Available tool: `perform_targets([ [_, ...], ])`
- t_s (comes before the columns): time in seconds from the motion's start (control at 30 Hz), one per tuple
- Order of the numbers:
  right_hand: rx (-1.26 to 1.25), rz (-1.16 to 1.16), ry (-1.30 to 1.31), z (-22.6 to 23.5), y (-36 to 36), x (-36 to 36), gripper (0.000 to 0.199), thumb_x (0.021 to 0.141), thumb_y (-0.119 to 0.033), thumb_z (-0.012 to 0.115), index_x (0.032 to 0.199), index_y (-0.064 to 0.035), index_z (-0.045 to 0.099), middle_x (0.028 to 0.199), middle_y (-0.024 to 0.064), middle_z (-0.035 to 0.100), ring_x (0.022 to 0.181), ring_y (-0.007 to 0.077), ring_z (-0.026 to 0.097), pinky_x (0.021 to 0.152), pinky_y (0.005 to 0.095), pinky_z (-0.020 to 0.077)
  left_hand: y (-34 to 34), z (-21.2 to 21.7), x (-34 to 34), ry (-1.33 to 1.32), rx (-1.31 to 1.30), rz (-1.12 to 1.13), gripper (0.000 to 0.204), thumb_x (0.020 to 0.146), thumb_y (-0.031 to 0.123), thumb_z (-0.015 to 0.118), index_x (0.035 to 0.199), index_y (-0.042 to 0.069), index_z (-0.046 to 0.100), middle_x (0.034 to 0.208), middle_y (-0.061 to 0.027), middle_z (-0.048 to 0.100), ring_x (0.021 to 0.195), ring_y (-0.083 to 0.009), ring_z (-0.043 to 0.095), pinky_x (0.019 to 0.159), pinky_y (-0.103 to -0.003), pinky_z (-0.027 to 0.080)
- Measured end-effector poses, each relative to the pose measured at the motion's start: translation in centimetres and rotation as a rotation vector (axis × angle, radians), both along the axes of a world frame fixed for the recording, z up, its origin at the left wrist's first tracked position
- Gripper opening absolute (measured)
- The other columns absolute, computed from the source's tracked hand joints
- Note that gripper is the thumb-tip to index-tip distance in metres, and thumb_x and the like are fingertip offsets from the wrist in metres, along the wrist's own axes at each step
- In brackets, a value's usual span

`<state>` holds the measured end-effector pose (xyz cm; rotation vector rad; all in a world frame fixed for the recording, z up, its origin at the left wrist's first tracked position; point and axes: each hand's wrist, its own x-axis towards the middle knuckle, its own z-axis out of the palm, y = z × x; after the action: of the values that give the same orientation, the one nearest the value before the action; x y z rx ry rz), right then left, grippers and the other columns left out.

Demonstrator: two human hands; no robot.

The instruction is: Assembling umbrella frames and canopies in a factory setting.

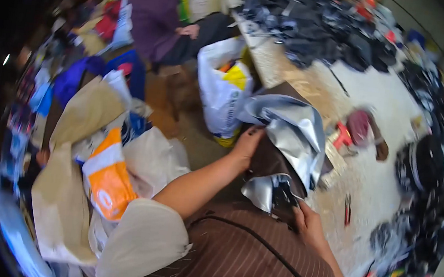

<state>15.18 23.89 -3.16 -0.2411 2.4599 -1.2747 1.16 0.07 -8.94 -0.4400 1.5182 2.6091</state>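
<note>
Sheet [304, 134] of silver-brown stuff looks floppy, so with left hand [247, 146] gripping its left edge and right hand [309, 224] pinching the near end, keep it gently taut.

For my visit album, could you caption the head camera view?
Left hand and right hand holding silver-and-brown sheeting beside a cluttered worktable.
</note>
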Motion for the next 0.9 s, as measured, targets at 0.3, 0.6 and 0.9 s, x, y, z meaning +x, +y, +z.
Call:
perform_targets([
  [0.3, -0.001, 0.230, -0.112, 0.4, 3.9, -1.1, 0.030, 0.091, -0.014, 0.045, 0.115, 0.0010, 0.053, 0.086, 0.0154, 0.064, 0.073, 0.0213, 0.058, 0.066, 0.0304, 0.0451, -5.3, -1.6, 4.2, -0.071, -0.033, 0.457, 0.026, 0.077, 0.020, 0.061, 0.094, 0.000, 0.060, 0.083, -0.0071, 0.061, 0.071, -0.0140, 0.055, 0.064, -0.023, 0.045],
  [0.6, -0.032, 0.322, -0.269, 4.4, -0.5, -1.6, 0.025, 0.090, -0.013, 0.045, 0.109, -0.0011, 0.056, 0.085, 0.0077, 0.065, 0.070, 0.0161, 0.055, 0.065, 0.0275, 0.0435, -15.5, -0.2, 6.8, -0.040, -0.033, 0.574, 0.024, 0.077, 0.019, 0.060, 0.091, -0.001, 0.060, 0.081, -0.0083, 0.061, 0.066, -0.0154, 0.056, 0.060, -0.024, 0.047],
  [0.9, 0.064, 0.340, -0.179, 6.4, -8.8, -1.4, 0.024, 0.088, -0.013, 0.048, 0.106, 0.0000, 0.057, 0.085, 0.0094, 0.065, 0.069, 0.0195, 0.055, 0.065, 0.0306, 0.0436, -21.2, 0.8, 5.6, 0.002, 0.116, 0.539, 0.022, 0.079, 0.019, 0.060, 0.091, 0.000, 0.059, 0.083, -0.0091, 0.061, 0.067, -0.0158, 0.056, 0.060, -0.023, 0.047],
])
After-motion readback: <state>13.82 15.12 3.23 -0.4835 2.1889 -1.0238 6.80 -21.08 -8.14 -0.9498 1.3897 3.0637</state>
